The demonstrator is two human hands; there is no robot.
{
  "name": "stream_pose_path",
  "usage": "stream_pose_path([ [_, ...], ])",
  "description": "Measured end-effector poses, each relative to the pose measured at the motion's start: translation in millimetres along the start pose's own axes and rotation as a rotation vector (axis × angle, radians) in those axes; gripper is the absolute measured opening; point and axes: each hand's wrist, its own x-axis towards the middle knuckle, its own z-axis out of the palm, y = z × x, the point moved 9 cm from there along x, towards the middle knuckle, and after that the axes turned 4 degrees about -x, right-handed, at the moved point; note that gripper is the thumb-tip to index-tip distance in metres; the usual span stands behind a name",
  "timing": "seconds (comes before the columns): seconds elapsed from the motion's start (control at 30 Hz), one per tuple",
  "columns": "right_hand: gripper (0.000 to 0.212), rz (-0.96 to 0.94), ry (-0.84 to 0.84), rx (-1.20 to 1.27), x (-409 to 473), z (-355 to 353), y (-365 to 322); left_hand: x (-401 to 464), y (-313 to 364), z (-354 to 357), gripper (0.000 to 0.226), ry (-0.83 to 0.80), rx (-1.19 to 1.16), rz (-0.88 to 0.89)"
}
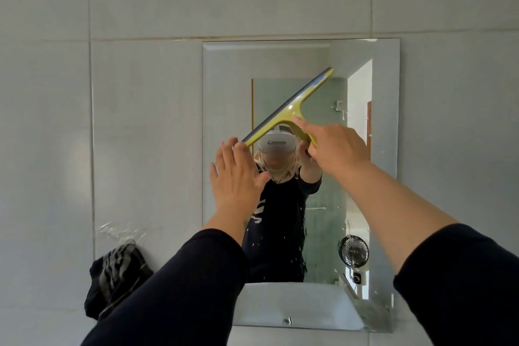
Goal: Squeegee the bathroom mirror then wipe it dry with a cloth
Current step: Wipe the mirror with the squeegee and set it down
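Observation:
A frameless rectangular mirror (384, 149) hangs on the tiled wall, with water drops on its lower part. A yellow-green squeegee (292, 111) with a grey rubber blade lies tilted against the glass, its blade running from lower left to upper right. My right hand (334, 149) grips its handle. My left hand (237, 177) is raised flat with fingers apart, its fingertips touching the blade's lower left end. A dark striped cloth (118, 275) hangs on the wall at the lower left of the mirror.
Pale grey wall tiles (140, 121) surround the mirror. A clear plastic hook or tape patch (118, 230) sits above the cloth. The mirror reflects a person, a small fan and a doorway.

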Motion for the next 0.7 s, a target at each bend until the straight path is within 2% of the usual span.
stream_pose_path([
  [0.1, 0.06, 0.012, -0.023, 0.009, -9.7, -4.4, 23.0, 5.3, 6.4, 6.6, 0.077, -0.035, -0.005, 0.006],
  [0.27, 0.06, 0.071, -0.021, 0.027, -22.8, -12.0, 57.9, 11.8, 18.4, 22.2, 0.095, -0.139, 0.009, 0.005],
  [0.4, 0.063, 0.151, -0.039, 0.096, -32.8, -7.3, 84.1, 11.3, 22.1, 29.7, 0.098, -0.172, 0.013, -0.013],
  [0.7, 0.06, 0.399, 0.023, 0.439, -69.2, 7.3, 104.4, 10.7, 18.7, 29.6, 0.099, -0.158, -0.009, -0.016],
])
